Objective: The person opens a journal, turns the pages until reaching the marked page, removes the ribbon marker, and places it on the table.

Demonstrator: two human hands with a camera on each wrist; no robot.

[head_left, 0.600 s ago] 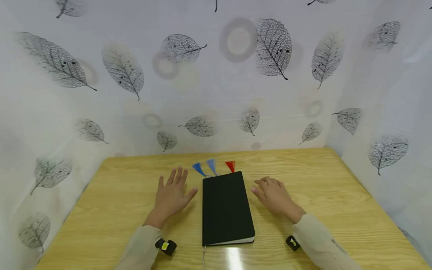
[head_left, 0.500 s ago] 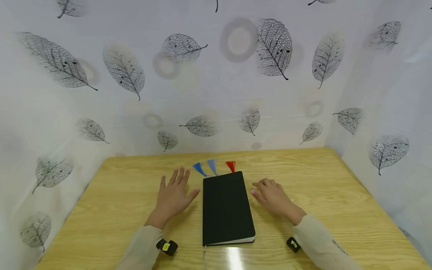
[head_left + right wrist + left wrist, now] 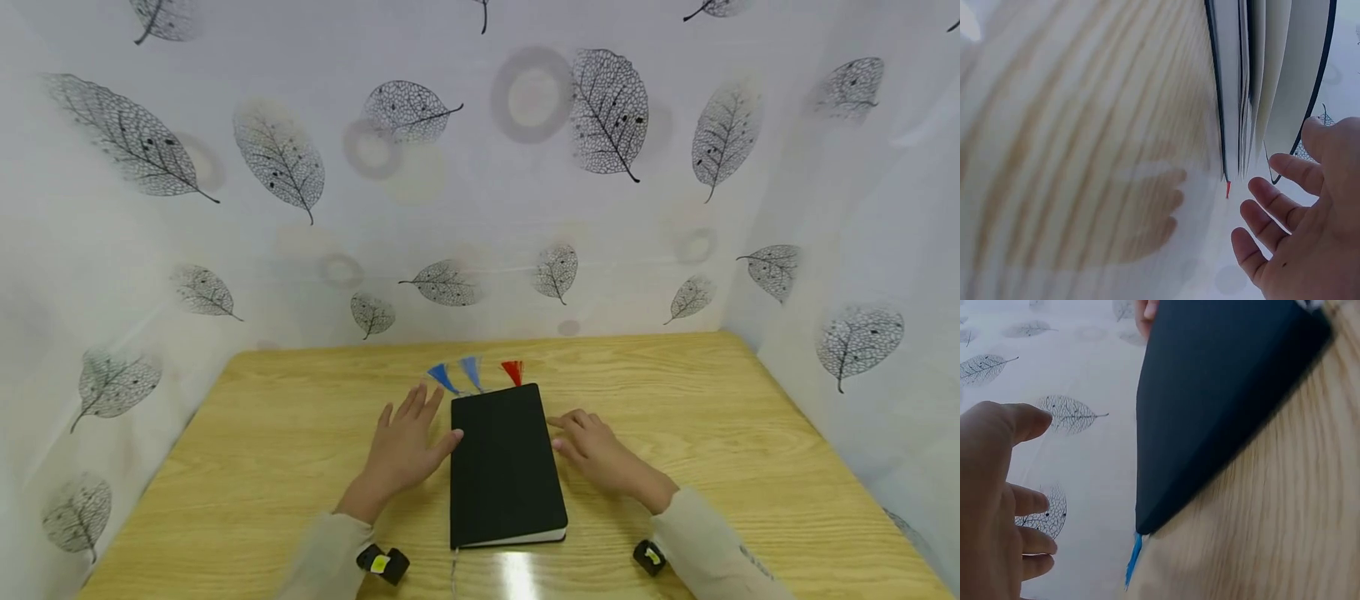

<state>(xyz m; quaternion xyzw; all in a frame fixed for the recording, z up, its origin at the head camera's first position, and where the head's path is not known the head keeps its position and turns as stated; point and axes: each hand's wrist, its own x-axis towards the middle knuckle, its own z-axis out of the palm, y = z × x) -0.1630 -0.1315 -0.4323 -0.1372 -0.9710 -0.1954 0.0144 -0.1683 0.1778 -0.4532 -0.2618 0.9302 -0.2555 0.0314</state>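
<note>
A black hardcover notebook (image 3: 506, 467) lies on the wooden table between the two hands. My left hand (image 3: 405, 450) is spread at its left; in the head view the thumb overlaps the cover's left edge, while the left wrist view shows a gap between that hand and the notebook (image 3: 1210, 394). Beside the right edge, my right hand (image 3: 600, 458) has loosely bent fingers and holds nothing. Page edges of the notebook (image 3: 1235, 81) face the right palm, and some leaves look parted there. Dark blue (image 3: 442, 377), light blue (image 3: 472, 372) and red (image 3: 513, 372) tassels stick out past the top.
A thin pale ribbon (image 3: 453, 573) trails from the notebook's lower left corner. Leaf-patterned cloth (image 3: 480, 208) surrounds the wooden table (image 3: 675, 375) at the back and sides. Each wrist wears a small black camera, such as the left camera (image 3: 384, 564).
Both hands have moved inward towards the notebook, and the left thumb now overlaps its edge in the head view. In the head views the notebook has stayed in place.
</note>
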